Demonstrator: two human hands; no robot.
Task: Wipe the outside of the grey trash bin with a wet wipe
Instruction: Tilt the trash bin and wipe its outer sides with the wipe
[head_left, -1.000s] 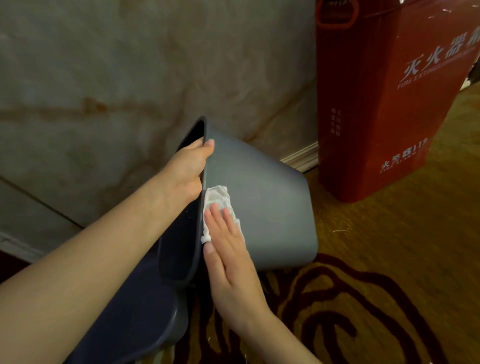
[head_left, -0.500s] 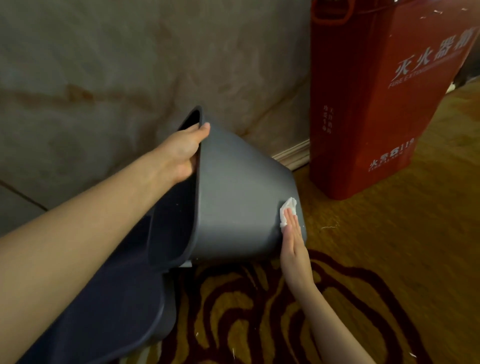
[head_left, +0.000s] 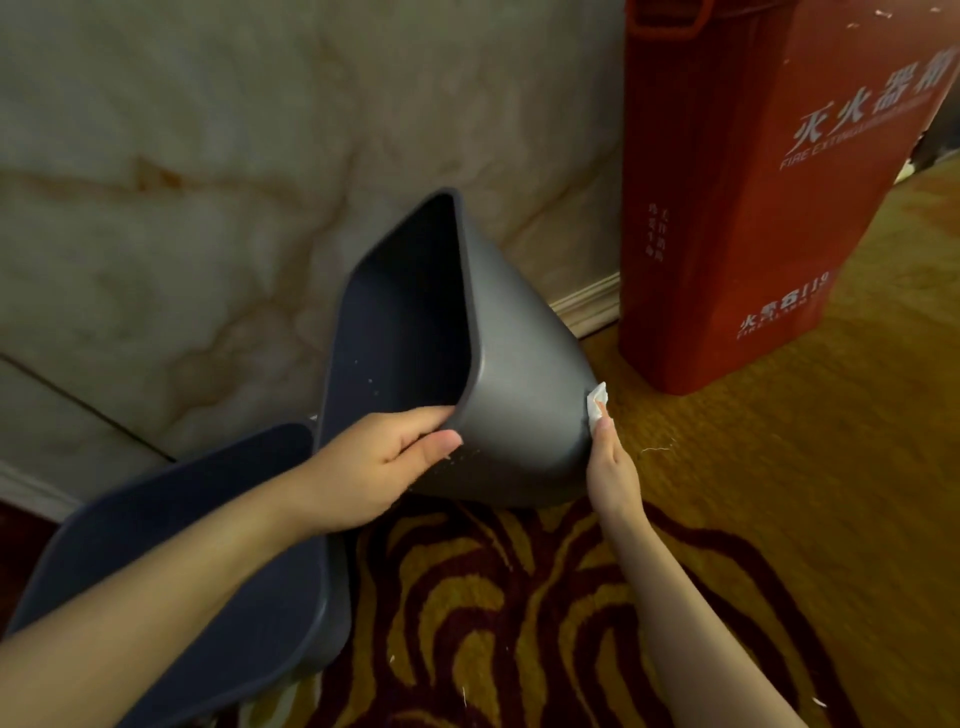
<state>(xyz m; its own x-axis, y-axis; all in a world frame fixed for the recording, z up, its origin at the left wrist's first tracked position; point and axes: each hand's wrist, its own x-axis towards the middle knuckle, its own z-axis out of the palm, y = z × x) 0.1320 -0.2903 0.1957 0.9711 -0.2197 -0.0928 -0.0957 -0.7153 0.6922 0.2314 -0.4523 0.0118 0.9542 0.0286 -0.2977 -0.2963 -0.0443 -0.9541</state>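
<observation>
The grey trash bin (head_left: 524, 374) lies tilted on its side, its open mouth turned toward me and to the left. My left hand (head_left: 379, 462) grips the lower rim of the mouth, fingers inside and thumb outside. My right hand (head_left: 613, 467) presses a small white wet wipe (head_left: 596, 405) against the bin's outer wall near its bottom end, at the right. Most of the wipe is hidden between fingers and bin.
A second dark grey bin (head_left: 218, 545) lies under my left forearm at lower left. A tall red fire-extinguisher box (head_left: 737, 197) stands at the right, close to the bin's bottom end. A marble wall (head_left: 208, 182) runs behind. The floor is patterned carpet (head_left: 519, 597).
My left hand has shifted from the top of the rim to its lower edge, and the bin has turned. My right hand slid the wipe from near the rim to the bottom end.
</observation>
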